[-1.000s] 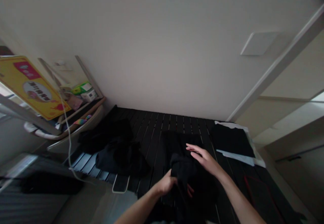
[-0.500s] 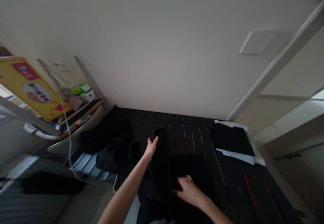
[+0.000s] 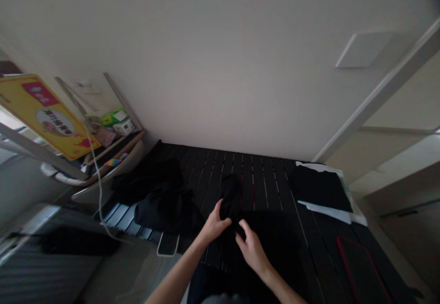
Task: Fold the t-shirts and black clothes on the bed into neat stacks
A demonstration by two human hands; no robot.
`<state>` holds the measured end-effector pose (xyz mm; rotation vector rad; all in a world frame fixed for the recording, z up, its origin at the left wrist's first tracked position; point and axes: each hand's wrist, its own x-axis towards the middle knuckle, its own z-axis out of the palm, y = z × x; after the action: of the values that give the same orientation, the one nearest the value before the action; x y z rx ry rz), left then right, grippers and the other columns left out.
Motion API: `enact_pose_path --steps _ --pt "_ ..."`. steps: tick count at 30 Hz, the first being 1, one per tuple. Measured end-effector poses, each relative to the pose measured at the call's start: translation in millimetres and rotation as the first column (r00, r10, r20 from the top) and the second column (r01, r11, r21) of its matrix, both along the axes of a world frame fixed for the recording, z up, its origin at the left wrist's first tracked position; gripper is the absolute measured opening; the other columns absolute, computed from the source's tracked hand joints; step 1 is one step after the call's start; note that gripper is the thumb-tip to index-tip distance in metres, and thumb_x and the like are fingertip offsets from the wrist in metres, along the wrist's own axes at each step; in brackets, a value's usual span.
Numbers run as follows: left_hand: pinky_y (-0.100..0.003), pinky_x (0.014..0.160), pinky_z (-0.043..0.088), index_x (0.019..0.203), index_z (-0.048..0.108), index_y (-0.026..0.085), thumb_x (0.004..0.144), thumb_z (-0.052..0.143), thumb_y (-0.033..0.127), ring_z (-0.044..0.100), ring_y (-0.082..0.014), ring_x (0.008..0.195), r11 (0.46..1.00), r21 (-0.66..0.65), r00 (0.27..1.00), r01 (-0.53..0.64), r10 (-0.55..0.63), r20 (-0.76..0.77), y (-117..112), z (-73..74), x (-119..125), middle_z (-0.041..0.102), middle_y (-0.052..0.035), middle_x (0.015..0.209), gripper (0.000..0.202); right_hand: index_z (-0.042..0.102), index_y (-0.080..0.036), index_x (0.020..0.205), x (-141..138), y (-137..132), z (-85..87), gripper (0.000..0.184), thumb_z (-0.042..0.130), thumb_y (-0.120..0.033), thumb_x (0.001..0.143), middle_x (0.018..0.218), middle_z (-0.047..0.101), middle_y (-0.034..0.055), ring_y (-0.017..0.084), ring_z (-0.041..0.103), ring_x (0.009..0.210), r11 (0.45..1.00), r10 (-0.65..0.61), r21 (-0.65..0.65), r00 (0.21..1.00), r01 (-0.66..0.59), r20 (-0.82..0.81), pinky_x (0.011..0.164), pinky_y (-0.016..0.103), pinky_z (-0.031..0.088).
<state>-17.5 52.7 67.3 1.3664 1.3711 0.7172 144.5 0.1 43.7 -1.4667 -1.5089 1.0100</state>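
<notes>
A black garment (image 3: 275, 228) lies spread on a dark slatted surface in front of me, with a narrow sleeve-like part (image 3: 229, 186) pointing toward the wall. My left hand (image 3: 217, 224) grips this narrow part, its thumb on top and its fingers partly hidden by the cloth. Close to it on the right, my right hand (image 3: 250, 244) has its thumb and forefinger curled at the cloth beside that part. Dark fabric against the dark slats makes the garment's outline hard to follow.
Crumpled black clothes (image 3: 165, 208) lie on the left. Folded black and white cloth (image 3: 323, 187) sits at the right, above a red-edged dark rectangle (image 3: 360, 267). A white-framed phone-like object (image 3: 168, 244) is at the near edge. A white cable (image 3: 99, 189) hangs beside the cart (image 3: 132, 162).
My left hand has come down and nearer, from above the narrow part to gripping it. My right hand has moved slightly up toward it. The view has shifted a little.
</notes>
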Motion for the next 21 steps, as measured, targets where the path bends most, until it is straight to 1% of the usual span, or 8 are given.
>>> enact_pose_path --steps 3,6,9,11,14,16,19,21 --pt "-0.031 0.089 0.047 0.128 0.050 0.014 0.067 0.057 0.015 0.061 -0.0211 0.101 0.997 0.008 0.993 -0.080 0.079 0.088 18.5 8.0 -11.7 0.065 -0.0078 0.113 0.062 0.059 -0.019 0.105 19.7 15.9 34.4 0.033 0.049 -0.045 0.087 0.103 0.068 0.0093 0.024 0.063 0.102 0.994 0.006 0.113 1.000 -0.007 0.011 0.088 0.032 0.050" --pt "-0.027 0.075 0.049 0.117 0.058 0.013 0.066 0.055 0.016 0.063 -0.0181 0.085 0.978 0.055 0.971 -0.201 0.192 0.140 43.2 25.4 -27.4 0.068 -0.0047 0.097 0.051 0.055 -0.020 0.092 52.8 37.7 77.2 0.026 0.050 -0.045 0.088 0.083 0.062 0.0025 0.018 0.061 0.083 0.967 -0.046 0.251 0.999 0.040 0.020 0.075 0.025 0.049" --pt "-0.026 0.068 0.049 0.113 0.060 0.014 0.070 0.053 0.020 0.063 -0.0166 0.077 0.920 0.100 0.907 -0.380 0.350 0.233 76.0 49.6 -45.1 0.068 -0.0045 0.092 0.044 0.050 -0.021 0.084 92.2 73.8 109.1 0.025 0.054 -0.046 0.086 0.073 0.052 -0.0024 0.014 0.053 0.070 0.918 -0.169 0.364 0.986 0.156 0.004 0.068 0.024 0.045" --pt "-0.027 0.071 0.050 0.117 0.058 0.014 0.072 0.053 0.021 0.063 -0.0165 0.081 0.846 0.179 0.854 -0.502 0.452 0.257 98.0 64.5 -54.2 0.066 -0.0072 0.102 0.045 0.050 -0.021 0.086 116.1 105.4 117.2 0.029 0.055 -0.049 0.084 0.075 0.053 -0.0016 0.015 0.053 0.072 0.875 -0.309 0.382 0.950 0.297 -0.031 0.070 0.026 0.045" --pt "-0.031 0.081 0.049 0.128 0.047 0.014 0.076 0.055 0.020 0.061 -0.0176 0.093 0.725 0.302 0.783 -0.619 0.602 0.159 115.4 74.8 -53.7 0.057 -0.0137 0.123 0.052 0.051 -0.017 0.102 138.3 148.5 108.5 0.039 0.042 -0.052 0.087 0.094 0.059 0.0088 0.023 0.057 0.090 0.807 -0.548 0.278 0.836 0.520 0.027 0.082 0.037 0.046" --pt "-0.036 0.089 0.047 0.130 0.044 0.015 0.081 0.053 0.022 0.058 -0.0195 0.102 0.723 0.391 0.802 -0.569 0.592 0.073 109.7 69.8 -39.4 0.052 -0.0150 0.128 0.051 0.049 -0.012 0.114 140.0 162.0 91.2 0.048 0.040 -0.050 0.086 0.111 0.056 0.0203 0.033 0.052 0.107 0.761 -0.635 0.235 0.768 0.605 0.081 0.090 0.051 0.041" --pt "-0.042 0.101 0.039 0.128 0.048 0.020 0.085 0.051 0.025 0.049 -0.0227 0.120 0.820 0.523 0.920 -0.233 0.360 -0.155 79.0 44.2 0.1 0.050 -0.0112 0.132 0.043 0.047 -0.009 0.124 123.4 152.6 51.2 0.057 0.050 -0.046 0.080 0.130 0.044 0.0280 0.044 0.038 0.122 0.749 -0.660 0.263 0.719 0.608 0.217 0.093 0.064 0.030" --pt "-0.047 0.105 0.034 0.128 0.051 0.025 0.083 0.053 0.028 0.038 -0.0259 0.131 0.881 0.473 0.911 0.023 0.177 -0.374 53.9 19.6 28.9 0.046 -0.0086 0.139 0.044 0.047 -0.013 0.128 104.6 133.4 17.8 0.053 0.047 -0.041 0.083 0.136 0.041 0.0241 0.041 0.038 0.124 0.835 -0.549 0.322 0.718 0.447 0.428 0.093 0.060 0.035"
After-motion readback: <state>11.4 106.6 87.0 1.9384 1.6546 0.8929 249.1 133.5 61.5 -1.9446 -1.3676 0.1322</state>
